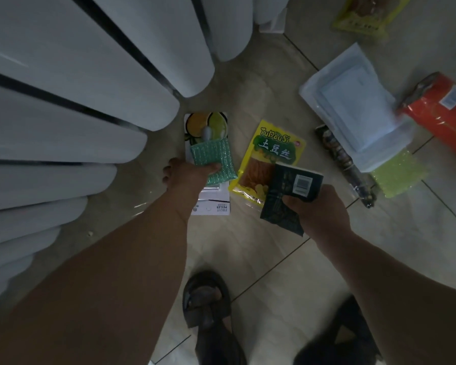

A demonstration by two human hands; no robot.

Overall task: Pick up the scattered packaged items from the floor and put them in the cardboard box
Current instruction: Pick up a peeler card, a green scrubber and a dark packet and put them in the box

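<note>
Reaching down toward the tiled floor [250, 259], the left hand [187, 177] is pinching a green scrubbing pad [212, 160], thumb curled over its near edge and the fingers hidden beneath it. Under that grip, a fruit peeler card [212, 204] is lying flat, its printed top showing beyond the pad and its white bottom edge sticking out nearer the wrist. Whether the fingers are also holding the card, I cannot tell.

The right hand [319, 209] is gripping a dark packet [291, 193] with a white barcode label, fingers curled around its lower part and the packet tilting up and away from the palm. Just beyond that grip and partly covered by the dark packet, a yellow snack bag [270, 156] is resting on the floor. Farther out to the right of this hand, a dark long wrapped item [345, 164] is lying diagonally, touching a clear pouch [353, 106] of white sheets. A yellow-green pad [400, 175] is peeking from under the pouch's near corner, and an orange packet [442, 111] is sitting beside the pouch. Another yellow bag [366, 14] is lying well beyond both hands.

White rounded panels [63, 101] are fanning out left of the left hand. The cardboard box is out of sight. Two sandalled feet [208, 312] are standing below the wrists.
</note>
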